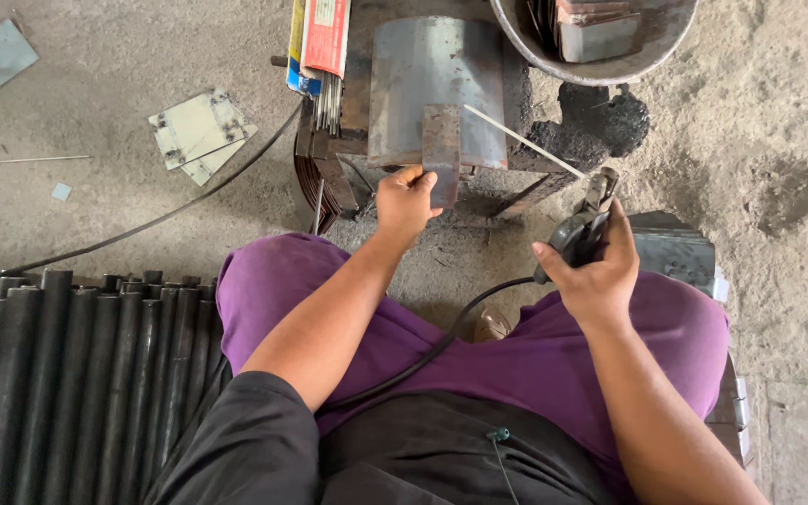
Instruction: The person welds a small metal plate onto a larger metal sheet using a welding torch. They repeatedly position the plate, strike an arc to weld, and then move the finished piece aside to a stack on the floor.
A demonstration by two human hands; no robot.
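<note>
Head view. Landmark: the curved steel plate (434,75) lying on the low metal stand (516,187) in front of my knees.

My left hand (404,201) sits at the near edge of the plate, fingers closed on the lower end of a small rusty flat bar (441,150). The bar stands upright against the plate's near edge, touching it.

My right hand (596,271) is near and to the right of the plate, fist closed around the welding electrode holder (584,229). A thin electrode rod (521,140) is clamped in the holder and slants up-left; its tip lies at the plate's right near corner, just beside the bar. Whether the tip touches metal, I cannot tell. The black cable (423,360) runs from the holder back across my lap.

Left of the plate: a pack of electrodes (322,51) leaning on the stand. Beyond the plate's right corner: a round metal bowl (600,67). Far left and nearer than the plate: a row of dark steel pipes (58,374). Small sheet offcuts (198,131) lie on the floor, well left of the plate.
</note>
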